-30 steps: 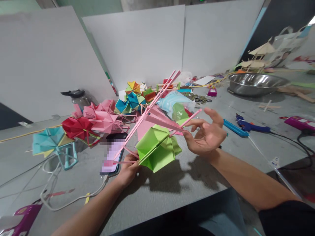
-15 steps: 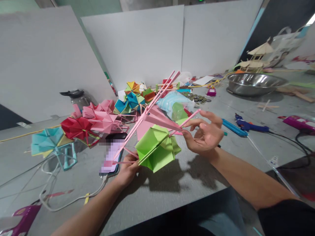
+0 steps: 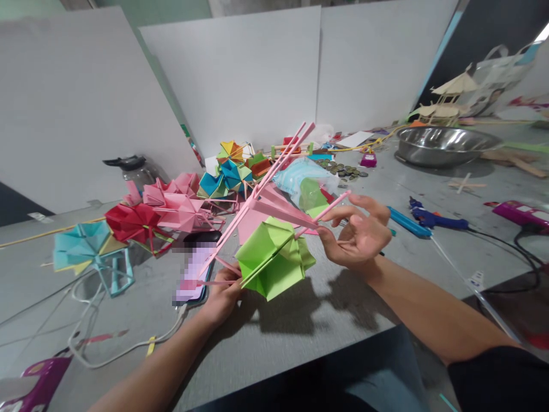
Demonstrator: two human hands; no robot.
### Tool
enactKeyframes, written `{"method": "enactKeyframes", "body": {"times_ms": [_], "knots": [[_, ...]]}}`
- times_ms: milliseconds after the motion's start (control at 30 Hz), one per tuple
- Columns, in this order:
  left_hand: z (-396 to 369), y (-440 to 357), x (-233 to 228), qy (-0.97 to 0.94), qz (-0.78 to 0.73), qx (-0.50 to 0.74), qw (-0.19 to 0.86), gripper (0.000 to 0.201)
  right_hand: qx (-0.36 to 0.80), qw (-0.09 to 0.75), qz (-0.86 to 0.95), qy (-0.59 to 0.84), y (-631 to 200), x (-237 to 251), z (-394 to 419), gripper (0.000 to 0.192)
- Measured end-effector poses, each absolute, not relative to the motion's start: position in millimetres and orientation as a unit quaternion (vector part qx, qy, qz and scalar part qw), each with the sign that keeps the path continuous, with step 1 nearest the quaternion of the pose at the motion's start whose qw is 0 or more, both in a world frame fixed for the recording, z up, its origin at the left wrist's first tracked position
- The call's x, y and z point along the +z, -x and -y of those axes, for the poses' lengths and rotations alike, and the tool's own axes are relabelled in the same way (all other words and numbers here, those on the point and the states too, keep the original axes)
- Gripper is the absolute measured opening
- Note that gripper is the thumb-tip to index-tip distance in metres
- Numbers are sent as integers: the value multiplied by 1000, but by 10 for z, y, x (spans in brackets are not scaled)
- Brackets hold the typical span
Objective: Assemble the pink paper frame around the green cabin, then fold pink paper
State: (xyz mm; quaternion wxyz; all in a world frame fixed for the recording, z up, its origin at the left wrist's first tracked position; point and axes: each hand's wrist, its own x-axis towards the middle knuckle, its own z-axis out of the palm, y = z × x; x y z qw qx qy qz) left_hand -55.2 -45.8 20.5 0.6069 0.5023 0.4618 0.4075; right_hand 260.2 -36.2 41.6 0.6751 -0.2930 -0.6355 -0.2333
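A paper model with thin pink sticks point(image 3: 274, 166) and a folded green paper body point(image 3: 277, 260) is held above the grey table. My left hand point(image 3: 223, 297) is closed on its lower left end, where pink and green sticks meet; part of the grip is hidden behind it. My right hand point(image 3: 358, 234) pinches the model's right side with thumb and forefinger, at the tip of a folded pink strip point(image 3: 285, 210). A short pink stick point(image 3: 332, 207) reaches up to the bent fingers of that hand. Beneath the model, its shadow falls on the table point(image 3: 266, 355).
Left lie a phone point(image 3: 197, 274) with a white cable, and folded paper pieces in pink point(image 3: 180, 209), red point(image 3: 135, 223) and light blue point(image 3: 83, 246). Right are a blue glue gun point(image 3: 440, 220), a purple one point(image 3: 523, 214) and a steel basin point(image 3: 446, 146). White boards point(image 3: 240, 86) stand behind.
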Motion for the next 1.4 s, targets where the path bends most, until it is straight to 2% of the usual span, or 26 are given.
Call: {"method": "enactKeyframes", "body": {"times_ms": [100,333,533,733,867,1300,1400], "knots": [[445,583,156,-504,-464,405,606,29,-296,678,624,251,-2556,505,385,73],[425,612,91,-505,-472,431,580,27,-265,677,608,320,-2537,461,408,60],[474,560,218,-514,-460,407,599,25,-263,685,611,298,-2535,540,409,67],[466,557,263,-520,-470,422,575,22,-286,692,617,241,-2544,594,348,77],[454,581,269,-527,-477,420,564,20,-256,697,615,265,-2552,571,355,71],[451,575,163,-524,-454,421,584,26,-202,728,621,211,-2405,645,407,78],[458,580,187,-535,-448,422,578,25,-148,743,617,214,-2375,666,420,79]]}}
